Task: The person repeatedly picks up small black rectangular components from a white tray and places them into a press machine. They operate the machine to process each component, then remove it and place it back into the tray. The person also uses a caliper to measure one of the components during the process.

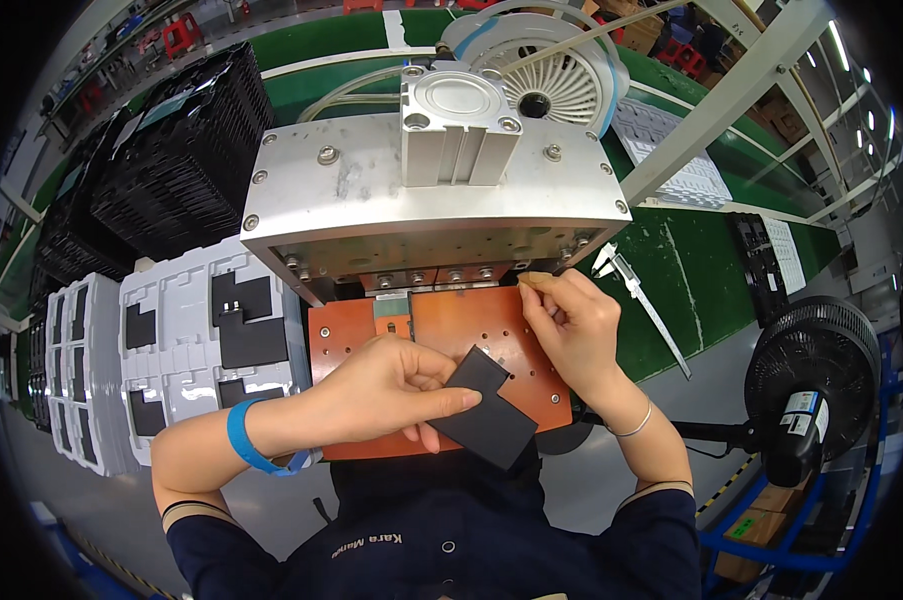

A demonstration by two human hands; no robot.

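The black notched piece (496,424) is slanting over the front of the orange plate (449,325), the left hand's (396,388) thumb and fingers clamping its left side. The right hand (577,325) is pressing its fingertips together near the metal press (321,205); whether they are holding anything is hard to tell.

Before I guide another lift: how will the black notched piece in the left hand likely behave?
The black notched piece is probably fairly stiff: it looks flat though the left hand holds it along one side. It seems light, since one hand supports it. Being flat, it should slide rather than roll.
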